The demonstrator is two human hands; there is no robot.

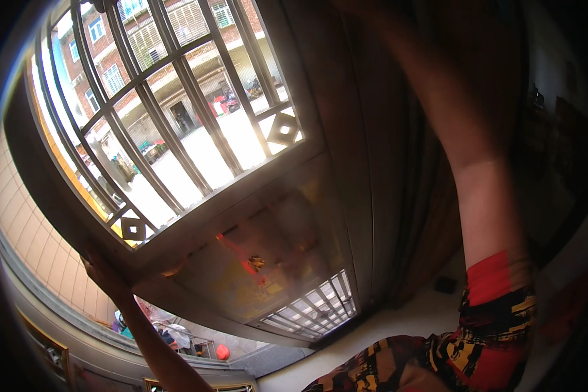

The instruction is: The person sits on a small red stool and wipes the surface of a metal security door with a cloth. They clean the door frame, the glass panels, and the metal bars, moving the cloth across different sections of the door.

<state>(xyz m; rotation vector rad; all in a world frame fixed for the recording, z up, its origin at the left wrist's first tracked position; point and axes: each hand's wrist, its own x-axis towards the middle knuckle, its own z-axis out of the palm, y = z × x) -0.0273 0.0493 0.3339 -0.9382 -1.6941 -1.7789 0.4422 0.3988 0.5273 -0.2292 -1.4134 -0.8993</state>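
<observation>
A metal door point(318, 161) with a barred upper window point(191, 117) fills the middle of the head view. My left hand point(107, 277) is at the door's outer edge, low on the left, its fingers against that edge; shadow hides how tightly they close. On the right, my right forearm point(436, 103) reaches up across the door side. Its hand fades into blur and darkness at the top rim, so what it touches is hidden. A red and gold ornament point(255, 264) shows on the door's lower panel, above a small barred vent point(318, 304).
Beyond the bars lie a sunlit yard point(176, 171) and a brick building point(112, 54). Past the door's left edge is a tiled wall point(34, 210). Below it, bags and a red object point(222, 352) sit near the stone threshold point(279, 360). Pale floor point(421, 318) runs inside.
</observation>
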